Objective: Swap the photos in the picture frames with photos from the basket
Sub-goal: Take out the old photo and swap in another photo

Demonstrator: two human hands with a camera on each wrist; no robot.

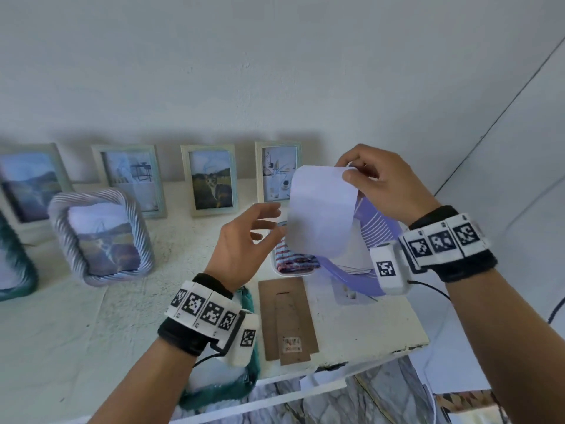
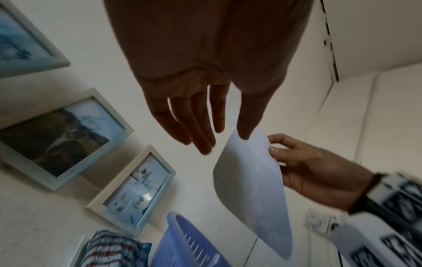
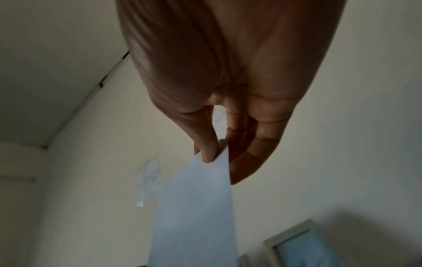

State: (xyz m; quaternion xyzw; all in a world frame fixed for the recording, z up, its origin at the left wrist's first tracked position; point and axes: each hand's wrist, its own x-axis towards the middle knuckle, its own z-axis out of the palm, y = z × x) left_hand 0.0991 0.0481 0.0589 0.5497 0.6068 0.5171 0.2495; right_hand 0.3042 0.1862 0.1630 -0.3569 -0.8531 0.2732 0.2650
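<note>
My right hand (image 1: pixel 351 175) pinches the top edge of a photo (image 1: pixel 321 209), which hangs with its blank white back toward me above the purple basket (image 1: pixel 376 228). The right wrist view shows thumb and fingers (image 3: pixel 210 153) clamped on the photo (image 3: pixel 196 207). My left hand (image 1: pixel 269 228) hovers open beside the photo's left edge, fingers relaxed; I cannot tell whether it touches. In the left wrist view its fingers (image 2: pixel 205 137) are straight beside the photo (image 2: pixel 251 180). A teal fuzzy frame (image 1: pixel 220 390) lies flat under my left wrist, its brown cardboard backing (image 1: pixel 287 316) beside it.
Several framed photos lean on the wall, among them a dog picture (image 1: pixel 211 179) and a still life (image 1: pixel 275 172). A twisted silver frame (image 1: pixel 104 237) stands in front at left. A striped cloth (image 1: pixel 293 258) lies by the basket. The table's corner (image 1: pixel 412 344) is at right.
</note>
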